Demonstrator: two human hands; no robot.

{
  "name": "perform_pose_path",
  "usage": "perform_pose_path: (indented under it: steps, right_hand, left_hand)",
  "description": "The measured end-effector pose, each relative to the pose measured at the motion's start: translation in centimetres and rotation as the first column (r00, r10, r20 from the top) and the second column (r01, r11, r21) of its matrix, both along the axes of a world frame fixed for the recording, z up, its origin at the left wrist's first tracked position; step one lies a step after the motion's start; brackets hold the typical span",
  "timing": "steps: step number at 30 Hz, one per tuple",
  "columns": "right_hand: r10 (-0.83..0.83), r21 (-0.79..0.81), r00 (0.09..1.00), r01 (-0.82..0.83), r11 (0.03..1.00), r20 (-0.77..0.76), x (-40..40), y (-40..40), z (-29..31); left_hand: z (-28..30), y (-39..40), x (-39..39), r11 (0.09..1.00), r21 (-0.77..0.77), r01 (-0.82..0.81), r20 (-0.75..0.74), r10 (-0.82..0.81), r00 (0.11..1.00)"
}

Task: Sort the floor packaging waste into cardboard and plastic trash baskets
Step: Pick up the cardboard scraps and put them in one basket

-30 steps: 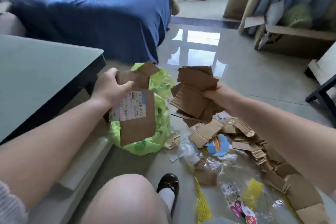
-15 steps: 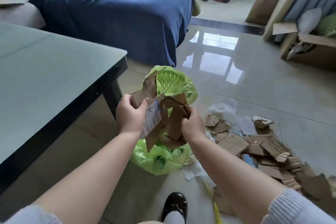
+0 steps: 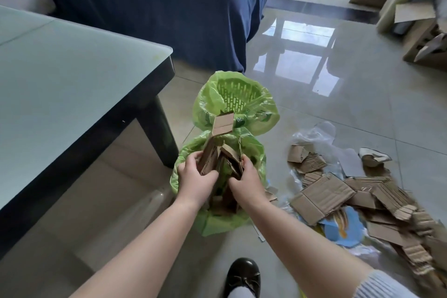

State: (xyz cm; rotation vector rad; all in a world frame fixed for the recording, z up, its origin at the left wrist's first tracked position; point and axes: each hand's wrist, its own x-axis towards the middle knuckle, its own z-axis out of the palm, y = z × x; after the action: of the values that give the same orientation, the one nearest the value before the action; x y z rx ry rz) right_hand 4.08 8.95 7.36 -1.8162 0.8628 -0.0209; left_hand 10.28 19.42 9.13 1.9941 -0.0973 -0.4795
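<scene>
Over the near green basket (image 3: 191, 152) we hold the cardboard bundle (image 3: 219, 152), left hand (image 3: 197, 180) and right hand (image 3: 245, 180) both clamped on its lower end, long axis upright, mouth directly below.

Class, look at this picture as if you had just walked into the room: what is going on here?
A person is sorting packaging waste on the floor. Both hands, left hand and right hand, grip cardboard pieces and push them into the near green-lined basket. A second green-lined basket stands just behind it. A pile of cardboard scraps and clear plastic wrap is not yet sorted.
</scene>
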Motion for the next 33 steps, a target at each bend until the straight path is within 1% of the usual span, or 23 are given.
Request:
perform_pose_path:
  steps: [1, 3, 5, 6, 9, 11, 13, 14, 16, 17, 18, 20, 22, 23, 25, 26, 28, 30, 32, 33]
  right_hand:
    - [0.019, 0.003, 1.0, -0.019, 1.0, -0.006, 0.2, 0.0, 0.1]
    - [0.054, 0.026, 0.998, -0.053, 0.998, -0.017, 0.7, -0.1, 0.3]
    - [0.101, 0.053, 0.993, -0.098, 0.994, -0.067, 1.3, -0.3, 0.4]
    - [0.132, 0.047, 0.985, -0.127, 0.991, -0.109, 1.4, -0.5, 0.3]
    - [0.207, 0.06, 0.952, -0.198, 0.978, -0.224, 1.6, -0.8, -0.2]
    - [0.214, 0.063, 0.944, -0.205, 0.977, -0.252, 1.7, -1.0, -0.8]
    - [0.171, 0.02, 0.966, -0.171, 0.985, -0.191, 1.7, -1.3, -1.1]
    - [0.13, -0.014, 0.984, -0.133, 0.991, -0.122, 1.5, -1.4, -1.2]
    - [0.067, -0.053, 0.998, -0.066, 0.996, 0.016, 0.9, -1.3, -1.1]
    - [0.069, -0.069, 0.996, -0.066, 0.995, 0.052, 0.6, -1.1, -1.1]
    - [0.086, -0.083, 0.994, -0.08, 0.993, 0.069, 0.4, -1.0, -1.4]
    - [0.136, -0.101, 0.99, -0.131, 0.986, 0.043, 0.3, -0.8, -2.1]
    - [0.198, -0.124, 0.978, -0.206, 0.971, -0.069, 0.8, -0.7, -2.6]
    - [0.23, -0.133, 0.964, -0.248, 0.96, -0.136, 1.1, -0.6, -2.7]
    - [0.266, -0.13, 0.941, -0.296, 0.946, -0.207, 1.5, -0.6, -3.0]
    - [0.258, -0.12, 0.944, -0.286, 0.951, -0.205, 1.6, -0.6, -2.9]
    - [0.178, -0.087, 0.975, -0.191, 0.978, -0.133, 1.4, -1.0, -2.2]
    - [0.069, -0.073, 0.998, -0.069, 0.995, 0.007, 0.6, -1.6, -0.8]
    - [0.007, -0.02, 0.99, -0.005, 1.0, 0.14, -0.7, -2.6, 0.9]
    - [-0.001, 0.001, 0.984, 0.001, 1.0, 0.178, -1.5, -3.2, 1.7]
  left_hand:
    - [-0.3, 0.0, 0.0, 1.0, 0.001, 0.013, -0.023, -0.013, 1.0]
    - [-0.6, -0.1, -0.1, 0.998, -0.055, 0.034, -0.076, -0.038, 0.996]
    - [-0.8, -0.1, 0.0, 0.995, -0.082, 0.05, -0.137, -0.061, 0.989]
    - [-0.9, 0.0, 0.1, 0.995, -0.071, 0.066, -0.158, -0.076, 0.985]
    - [-1.5, 0.2, 0.2, 0.987, 0.038, 0.158, -0.21, -0.147, 0.967]
    - [-1.7, 0.1, 0.1, 0.973, 0.084, 0.213, -0.227, -0.189, 0.955]
    - [-1.7, -0.1, 0.3, 0.981, 0.045, 0.19, -0.208, -0.177, 0.962]
    - [-1.6, -0.2, 0.3, 0.988, 0.006, 0.157, -0.199, -0.153, 0.968]
    - [-1.5, -0.3, 0.5, 0.991, -0.099, 0.085, -0.229, -0.106, 0.968]
    - [-1.6, -0.4, 0.5, 0.989, -0.133, 0.068, -0.258, -0.101, 0.961]
    - [-1.8, -0.3, 0.5, 0.99, -0.124, 0.073, -0.264, -0.104, 0.959]
    - [-2.6, 0.0, 0.7, 0.99, -0.017, 0.139, -0.235, -0.139, 0.962]
    - [-3.6, 0.1, 1.1, 0.965, 0.143, 0.22, -0.223, -0.185, 0.957]
    - [-4.1, 0.1, 1.3, 0.947, 0.197, 0.253, -0.242, -0.204, 0.949]
    - [-4.2, 0.0, 1.4, 0.943, 0.217, 0.254, -0.268, -0.193, 0.944]
    - [-3.8, -0.2, 1.3, 0.955, 0.195, 0.223, -0.254, -0.17, 0.952]
    - [-2.7, -0.2, 1.2, 0.984, 0.129, 0.121, -0.181, -0.096, 0.979]
    - [-1.0, -0.2, 0.8, 0.999, 0.033, 0.036, -0.063, -0.034, 0.997]
    - [1.1, -0.5, 0.3, 0.998, -0.055, 0.023, 0.04, -0.021, 0.999]
    - [2.0, -0.8, 0.1, 0.994, -0.097, 0.039, 0.056, -0.033, 0.998]
